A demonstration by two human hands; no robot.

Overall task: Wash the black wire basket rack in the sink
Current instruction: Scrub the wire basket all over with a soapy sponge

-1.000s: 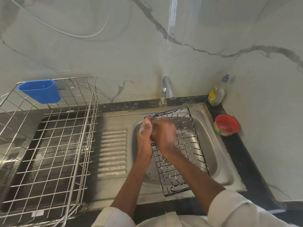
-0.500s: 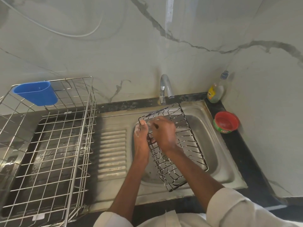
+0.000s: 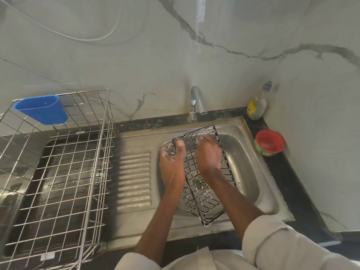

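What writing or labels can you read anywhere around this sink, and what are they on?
None can be read.
Soap bottle: yellow label, print too blurred.
Red tub: green band with red marking, too small to read.
Silver dish rack: white tags on the front wires, no legible print.

black wire basket rack (image 3: 202,184) over a shiny silver steel sink (image 3: 249,172). bright blue cup (image 3: 41,109) on the silver grid drainer (image 3: 58,172). red bowl (image 3: 269,142) with a green band, black worktop (image 3: 292,184), pale grey-veined marble wall (image 3: 136,55), yellow-labelled bottle (image 3: 257,106).
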